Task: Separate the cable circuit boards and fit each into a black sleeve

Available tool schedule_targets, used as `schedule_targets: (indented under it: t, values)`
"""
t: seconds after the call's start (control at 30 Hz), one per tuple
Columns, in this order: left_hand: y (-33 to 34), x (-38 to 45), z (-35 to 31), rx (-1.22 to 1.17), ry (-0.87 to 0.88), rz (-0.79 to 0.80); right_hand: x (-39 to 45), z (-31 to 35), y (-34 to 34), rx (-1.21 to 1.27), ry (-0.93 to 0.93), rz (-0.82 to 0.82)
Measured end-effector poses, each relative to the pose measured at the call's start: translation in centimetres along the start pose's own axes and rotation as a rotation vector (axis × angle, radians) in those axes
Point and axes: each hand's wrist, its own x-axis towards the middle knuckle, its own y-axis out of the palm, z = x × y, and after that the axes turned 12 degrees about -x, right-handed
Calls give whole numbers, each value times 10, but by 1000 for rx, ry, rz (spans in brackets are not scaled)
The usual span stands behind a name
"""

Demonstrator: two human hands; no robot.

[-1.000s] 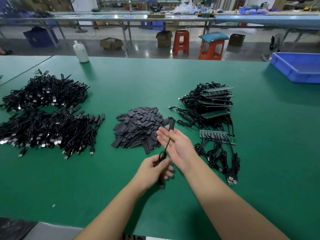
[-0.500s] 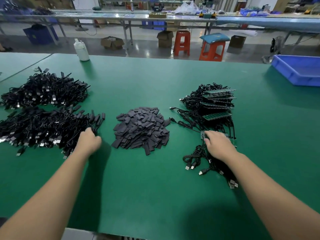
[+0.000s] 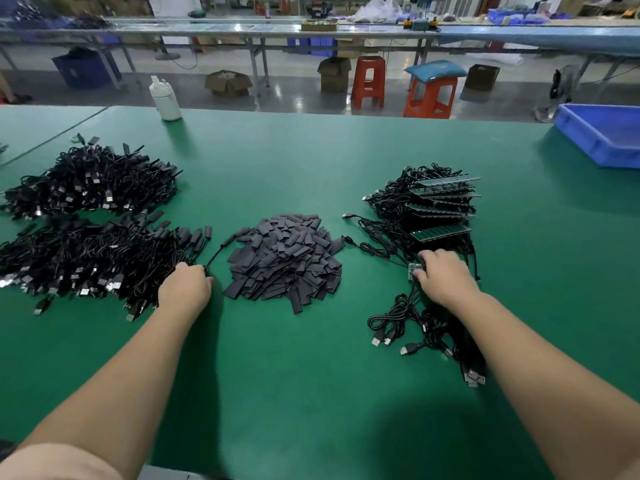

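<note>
Nearest, two bare forearms reach out over the green bench [image 3: 311, 393]. The left hand [image 3: 185, 289] lies knuckles-up at the near right edge of a big heap of finished sleeved cables [image 3: 90, 265], its grip curled round a black cable [image 3: 214, 255] whose sleeved end points toward the middle pile. The right hand [image 3: 445, 277] rests on a strip of joined circuit boards [image 3: 414, 270], fingers bent down over it and pressing its end; whether the grip is pinching the strip I cannot tell. Loose cable loops with USB plugs [image 3: 398, 327] trail from under that hand toward the near edge. Between the hands sits a mound of flat black sleeves [image 3: 287, 258]. Just beyond the right hand, more board strips [image 3: 441, 209] are stacked on their tangled cables. Further left, a second cable heap [image 3: 93, 181] lies behind the first. At the far edge stand a white bottle [image 3: 165, 98] and, at right, a blue bin [image 3: 602, 133]
</note>
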Motion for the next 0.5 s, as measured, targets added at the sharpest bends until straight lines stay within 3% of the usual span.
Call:
schedule_targets:
  t: [0.1, 0.33, 0.43, 0.5]
  values:
    - [2, 5, 5, -91, -33, -71, 2, -1, -4, 42, 18, -111]
    - [-6, 3, -19, -157, -55, -157, -9, -17, -25, 201, -139, -14]
    - [-14, -14, -58, -206, 175, -318, -16, -19, -35, 228, -167, -1]
    - [-17, -36, -97, -314, 440, -300, -22, -17, -40, 257, -181, -7]
